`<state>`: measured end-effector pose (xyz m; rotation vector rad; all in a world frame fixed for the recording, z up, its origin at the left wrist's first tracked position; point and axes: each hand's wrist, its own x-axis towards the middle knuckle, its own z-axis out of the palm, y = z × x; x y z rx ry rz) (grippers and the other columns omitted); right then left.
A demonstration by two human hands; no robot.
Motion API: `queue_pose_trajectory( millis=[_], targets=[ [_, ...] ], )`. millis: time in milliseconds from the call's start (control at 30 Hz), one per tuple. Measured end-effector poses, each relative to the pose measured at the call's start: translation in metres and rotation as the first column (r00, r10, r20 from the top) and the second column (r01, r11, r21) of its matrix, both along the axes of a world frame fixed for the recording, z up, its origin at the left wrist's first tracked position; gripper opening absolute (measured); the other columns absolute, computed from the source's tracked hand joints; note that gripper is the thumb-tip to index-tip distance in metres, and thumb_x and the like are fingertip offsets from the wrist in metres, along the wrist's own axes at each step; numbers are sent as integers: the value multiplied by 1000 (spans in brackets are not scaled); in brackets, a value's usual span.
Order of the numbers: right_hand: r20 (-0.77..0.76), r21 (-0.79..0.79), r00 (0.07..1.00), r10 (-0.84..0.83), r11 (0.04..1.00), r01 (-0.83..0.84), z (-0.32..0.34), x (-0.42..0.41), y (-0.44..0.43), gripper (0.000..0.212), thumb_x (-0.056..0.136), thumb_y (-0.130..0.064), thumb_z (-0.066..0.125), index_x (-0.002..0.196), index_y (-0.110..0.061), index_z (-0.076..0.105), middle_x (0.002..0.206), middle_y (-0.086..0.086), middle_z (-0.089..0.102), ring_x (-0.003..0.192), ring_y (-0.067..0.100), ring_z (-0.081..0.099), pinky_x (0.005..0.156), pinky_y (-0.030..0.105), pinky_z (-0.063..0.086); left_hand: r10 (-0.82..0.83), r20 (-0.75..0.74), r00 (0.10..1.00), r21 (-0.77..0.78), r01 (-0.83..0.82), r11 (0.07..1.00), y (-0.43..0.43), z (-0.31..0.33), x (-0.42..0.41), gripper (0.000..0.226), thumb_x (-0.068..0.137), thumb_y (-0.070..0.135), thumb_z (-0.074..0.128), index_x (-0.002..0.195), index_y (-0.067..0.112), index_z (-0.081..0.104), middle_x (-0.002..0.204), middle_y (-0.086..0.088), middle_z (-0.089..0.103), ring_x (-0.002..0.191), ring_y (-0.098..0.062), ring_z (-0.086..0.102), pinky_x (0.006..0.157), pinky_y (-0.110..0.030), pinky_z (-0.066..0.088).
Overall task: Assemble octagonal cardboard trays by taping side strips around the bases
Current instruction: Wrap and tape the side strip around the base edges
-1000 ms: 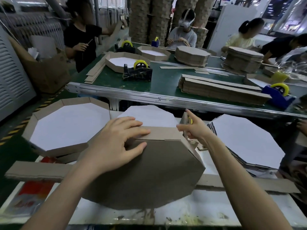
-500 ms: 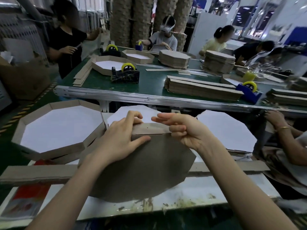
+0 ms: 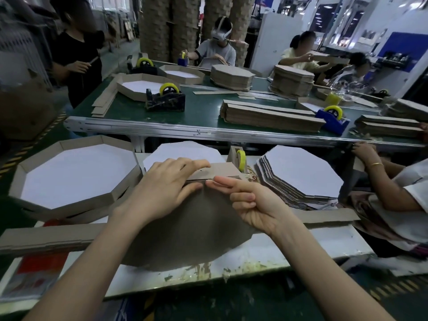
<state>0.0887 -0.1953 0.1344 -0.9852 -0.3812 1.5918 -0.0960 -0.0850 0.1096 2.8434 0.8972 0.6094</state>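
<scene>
Was a cardboard-packaging workshop, factory-floor type. Had a long green conveyor-style surface (image 3: 203,114) w/ metal side rail, several workers (image 3: 217,48) along far side. Carried tape dispensers (image 3: 165,99), bundles of cardboard strips (image 3: 271,115), stacks of octagonal bases (image 3: 232,77) & finished trays (image 3: 127,186). Showed tall columns of stacked cardboard (image 3: 171,26) at back, yellow-black hazard stripes (image 3: 17,156) on floor at left. Looked like assy-line work, same parts repeated at each stn.
</scene>
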Motion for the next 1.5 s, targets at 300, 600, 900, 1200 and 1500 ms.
queue_pose_trajectory(
  millis=[300,600,900,1200,1500],
  targets=[
    [322,-25,946,39,999,-32,-26,5,1,49,82,9,37,106,-5,76,60,-2,35,33,3,23,30,14,22,41,-77,996,6,-41,999,-4,2,3,45,99,52,26,144,55,27,141,9,43,123,-16,42,97,-35,35],
    [361,27,930,68,996,-83,-44,10,10,51,75,4,40,106,-13,78,68,-1,37,36,4,25,34,15,25,-24,50,998,-87,29,996,-7,8,11,37,99,42,45,127,66,43,151,17,37,137,-12,36,108,-42,30],
    [364,-48,912,191,981,-186,-26,17,13,52,82,9,30,102,-7,76,88,-2,74,34,3,24,34,13,21,-39,195,980,-190,76,979,-10,12,10,30,93,35,60,120,47,63,132,22,56,127,-7,48,106,-46,38],
    [719,-232,550,425,892,-387,-34,13,0,37,74,1,43,65,-11,77,88,14,77,34,8,26,36,16,25,127,240,962,-222,-73,972,-23,16,17,30,90,60,49,109,49,69,126,16,63,114,-11,57,96,-29,39],
    [740,278,653,-160,957,-79,19,49,16,47,77,10,36,50,-13,67,67,16,70,33,9,30,39,18,23,163,323,932,-128,-128,984,-24,13,26,39,75,67,59,94,38,77,93,15,73,92,-13,68,100,-43,41]
  ],
)
